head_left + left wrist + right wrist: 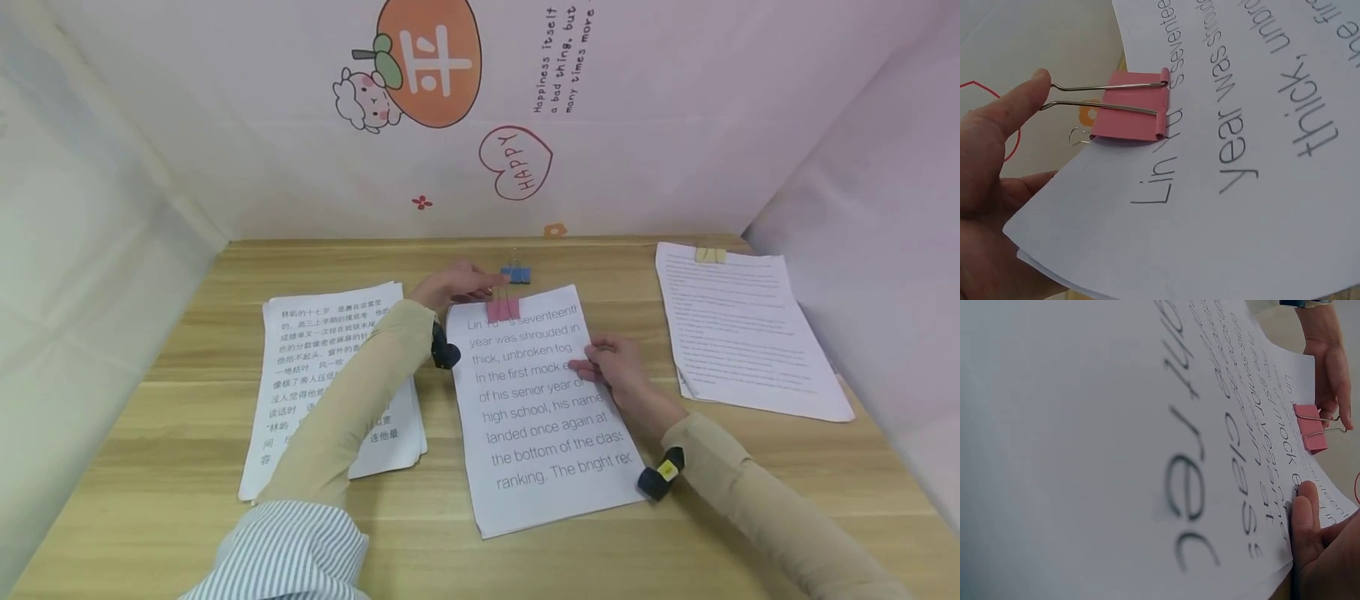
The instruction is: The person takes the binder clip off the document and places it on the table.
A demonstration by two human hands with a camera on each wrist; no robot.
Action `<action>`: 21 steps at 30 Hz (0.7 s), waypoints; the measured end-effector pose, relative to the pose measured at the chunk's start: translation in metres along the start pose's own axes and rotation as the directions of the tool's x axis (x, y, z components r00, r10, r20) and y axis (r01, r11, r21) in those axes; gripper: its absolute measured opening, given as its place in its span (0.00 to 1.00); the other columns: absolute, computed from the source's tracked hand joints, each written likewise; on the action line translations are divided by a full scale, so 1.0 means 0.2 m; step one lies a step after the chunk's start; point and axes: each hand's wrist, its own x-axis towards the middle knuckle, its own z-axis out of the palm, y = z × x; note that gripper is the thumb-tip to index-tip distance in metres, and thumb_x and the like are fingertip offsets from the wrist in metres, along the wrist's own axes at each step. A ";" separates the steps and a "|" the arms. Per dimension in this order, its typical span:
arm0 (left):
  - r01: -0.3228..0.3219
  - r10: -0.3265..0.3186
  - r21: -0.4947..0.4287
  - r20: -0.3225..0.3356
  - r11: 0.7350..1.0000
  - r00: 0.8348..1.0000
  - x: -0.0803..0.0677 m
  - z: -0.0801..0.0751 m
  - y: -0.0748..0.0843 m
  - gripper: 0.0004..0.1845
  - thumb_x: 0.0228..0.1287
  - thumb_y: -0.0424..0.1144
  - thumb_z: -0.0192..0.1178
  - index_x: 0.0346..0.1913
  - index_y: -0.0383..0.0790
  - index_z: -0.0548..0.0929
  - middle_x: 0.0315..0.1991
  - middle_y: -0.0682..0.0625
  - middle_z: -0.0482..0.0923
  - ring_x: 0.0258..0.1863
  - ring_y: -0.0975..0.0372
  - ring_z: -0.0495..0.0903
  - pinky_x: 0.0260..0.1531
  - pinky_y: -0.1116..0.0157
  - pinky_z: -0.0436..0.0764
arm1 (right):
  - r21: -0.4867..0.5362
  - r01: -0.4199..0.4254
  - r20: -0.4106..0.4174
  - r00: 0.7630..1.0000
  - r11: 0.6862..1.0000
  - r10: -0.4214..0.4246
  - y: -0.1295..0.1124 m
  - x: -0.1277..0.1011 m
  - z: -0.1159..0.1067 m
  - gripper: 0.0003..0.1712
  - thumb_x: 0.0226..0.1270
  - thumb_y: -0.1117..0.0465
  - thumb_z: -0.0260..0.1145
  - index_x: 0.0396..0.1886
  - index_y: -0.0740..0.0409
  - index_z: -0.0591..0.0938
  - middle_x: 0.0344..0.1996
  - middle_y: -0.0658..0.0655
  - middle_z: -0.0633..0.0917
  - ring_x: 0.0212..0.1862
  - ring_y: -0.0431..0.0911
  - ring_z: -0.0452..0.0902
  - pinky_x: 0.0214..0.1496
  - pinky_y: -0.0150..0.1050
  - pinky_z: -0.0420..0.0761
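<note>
A stack of printed English sheets (547, 417) lies in the middle, its top edge carrying a pink binder clip (1132, 106). My left hand (457, 283) is at that clip, thumb tip against the ends of its wire handle (1107, 87). The other left fingers pass behind the paper's edge and are partly hidden there. Along the sheets' right edge, my right hand (618, 371) holds the paper, with thumb and finger over the print in the right wrist view. Just behind the pink clip stands a blue binder clip (516, 275) on the table.
Sheets with Chinese print (382, 454) lie to the left, partly under my left forearm. A finely printed stack (750, 342) with a yellow clip (710, 255) is at the right. A white curtain (300, 183) with drawings rises behind the wooden table (420, 558).
</note>
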 end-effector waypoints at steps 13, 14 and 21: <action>-0.025 0.023 -0.061 -0.028 0.998 0.999 -0.03 0.01 0.02 0.20 0.60 0.50 0.63 0.23 0.38 0.73 0.20 0.52 0.66 0.25 0.60 0.68 0.34 0.67 0.71 | 0.000 0.003 -0.005 1.000 1.000 -0.003 -0.01 -0.02 0.01 0.22 0.73 0.62 0.51 0.63 0.67 0.66 0.46 0.62 0.81 0.32 0.35 0.85 0.38 0.28 0.83; -0.034 0.032 -0.059 -0.032 0.998 0.999 -0.03 0.01 0.02 0.20 0.60 0.50 0.63 0.22 0.39 0.72 0.19 0.52 0.65 0.24 0.60 0.67 0.33 0.67 0.70 | -0.003 0.001 -0.008 1.000 1.000 -0.001 0.00 -0.02 0.01 0.22 0.73 0.62 0.51 0.63 0.66 0.66 0.47 0.63 0.81 0.32 0.35 0.85 0.38 0.28 0.83; -0.076 0.073 -0.061 -0.046 0.995 0.996 -0.04 -0.02 0.00 0.20 0.62 0.51 0.60 0.42 0.35 0.77 0.37 0.48 0.72 0.39 0.57 0.71 0.49 0.61 0.72 | -0.029 -0.003 -0.008 1.000 1.000 0.002 -0.01 -0.01 0.00 0.22 0.73 0.63 0.50 0.64 0.66 0.65 0.45 0.61 0.80 0.30 0.34 0.84 0.37 0.28 0.83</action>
